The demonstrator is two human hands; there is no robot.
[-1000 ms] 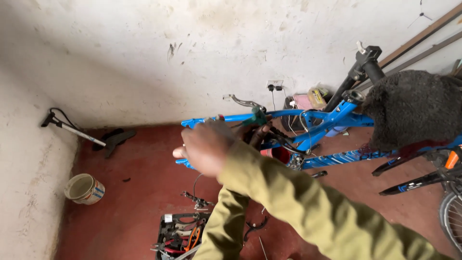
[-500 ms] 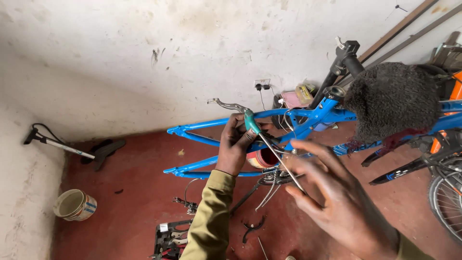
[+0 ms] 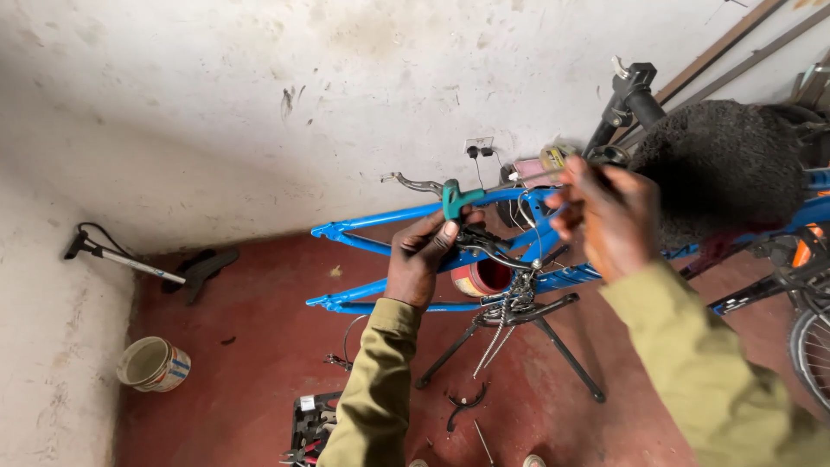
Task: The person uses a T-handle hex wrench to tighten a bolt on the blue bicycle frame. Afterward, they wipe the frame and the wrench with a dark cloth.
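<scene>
A blue bicycle frame (image 3: 372, 220) is clamped on a black repair stand (image 3: 527, 316) in front of me. My left hand (image 3: 422, 259) grips a black brake part (image 3: 484, 246) against the frame, with a teal-handled hex key (image 3: 454, 201) sticking up above its fingers. My right hand (image 3: 605, 216) is raised to the right of it, fingers pinched on a thin cable (image 3: 527, 177) that runs back toward the teal key. A coiled cable end (image 3: 500, 333) hangs below the frame.
A dark woolly mass (image 3: 718, 164) and a black handlebar grip (image 3: 635, 86) are at the right, with a bicycle wheel (image 3: 808, 355) below. On the red floor are a floor pump (image 3: 121, 258), a white bucket (image 3: 151, 363), a tool case (image 3: 311, 424) and a red can (image 3: 484, 278).
My right hand has lifted from low in front of me up to the frame's right, drawing the thin cable. The left hand stays on the brake part. The view shifted left.
</scene>
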